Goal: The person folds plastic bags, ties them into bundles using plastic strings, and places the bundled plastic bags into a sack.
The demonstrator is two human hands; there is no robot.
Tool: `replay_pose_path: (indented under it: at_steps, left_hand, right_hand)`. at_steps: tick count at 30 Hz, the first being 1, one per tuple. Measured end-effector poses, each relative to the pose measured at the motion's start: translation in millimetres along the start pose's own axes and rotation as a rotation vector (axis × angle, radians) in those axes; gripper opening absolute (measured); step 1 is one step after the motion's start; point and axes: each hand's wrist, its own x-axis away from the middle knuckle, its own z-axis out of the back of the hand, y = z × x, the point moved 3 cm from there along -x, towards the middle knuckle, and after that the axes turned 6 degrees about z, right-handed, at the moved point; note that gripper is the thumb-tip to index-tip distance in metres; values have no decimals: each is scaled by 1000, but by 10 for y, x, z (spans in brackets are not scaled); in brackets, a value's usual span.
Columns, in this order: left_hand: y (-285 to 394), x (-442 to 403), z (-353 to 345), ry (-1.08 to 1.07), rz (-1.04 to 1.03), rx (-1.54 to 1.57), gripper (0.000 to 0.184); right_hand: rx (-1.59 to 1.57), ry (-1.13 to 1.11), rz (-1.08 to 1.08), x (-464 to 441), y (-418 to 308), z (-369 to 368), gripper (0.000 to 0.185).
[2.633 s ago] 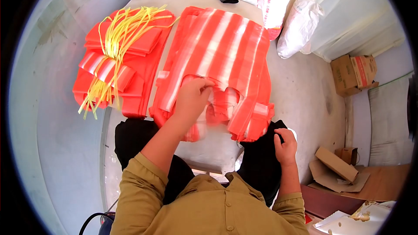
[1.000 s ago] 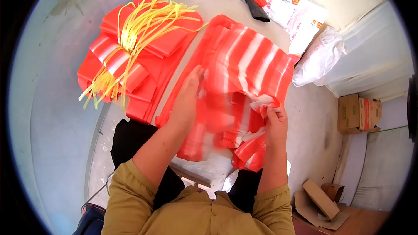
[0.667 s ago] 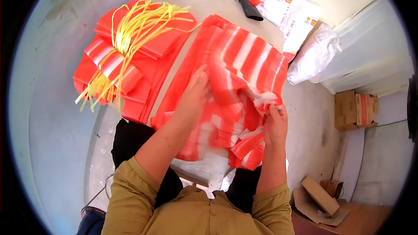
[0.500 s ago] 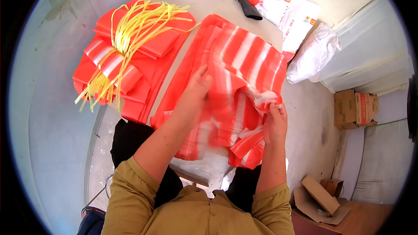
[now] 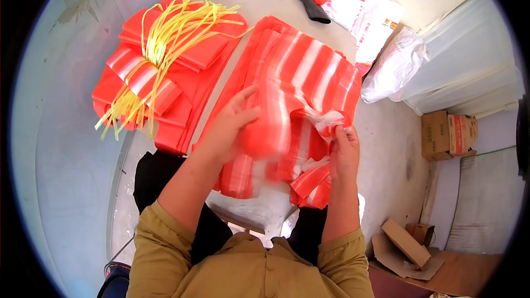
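Note:
A pile of red-and-white striped plastic bags (image 5: 317,69) lies on the table in front of me, its near part loose and crumpled. My right hand (image 5: 344,152) pinches the bunched whitish edge of a striped bag at the pile's right side. To the left, my left hand (image 5: 229,124) is over the pile with fingers apart, and nothing shows in its grasp. Just right of that hand, a raised fold of bag is blurred by motion. Whether the left fingertips touch the plastic, I cannot tell.
Folded red bags (image 5: 190,66) lie on the left, with a striped bundle and yellow plastic strips (image 5: 160,49) on top. A black item with a red piece (image 5: 313,3) and white printed sacks (image 5: 375,22) are at the back. Cardboard boxes (image 5: 448,135) stand at right.
My left hand has shifted left and slightly toward me, its fingers now more spread. The loose bag fold beside it has moved. My right hand keeps its pinch in nearly the same place.

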Motion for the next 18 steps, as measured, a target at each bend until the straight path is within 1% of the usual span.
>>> replay_pose_path:
  at_steps: [1,4,7,10,11,13,16,17,18]
  left_hand:
    - [-4,7,37,-13,16,96,65]
    - [71,152,110,-19,32,257,59]
    - [146,205,257,208,-298,69,57]
    - [262,361,313,698,-953,-845,60]
    - [226,369,229,579,-997,-1015,64]
    - [212,440,-156,320,-1072,-1345,73]
    - [-108,207,-402,47,-836,-1427,83]
    - [-192,138,-421,46,-784,-1370,74]
    - [-254,71,-444,44,-794,-1390,70]
  right_hand:
    - [42,18,10,24,2,-15,10]
    - [145,51,15,135,-10,-140,14]
    - [203,13,-13,277,-2,-243,14]
    - [285,-85,-17,333,149,-218,12]
    - [320,-112,-21,345,185,-211,11]
    - [359,-148,-33,377,220,-243,12]
    - [393,-167,-25,463,186,-335,15]
    - [413,-176,-6,518,134,-389,16]
    - [434,-184,14,569,82,-435,17]
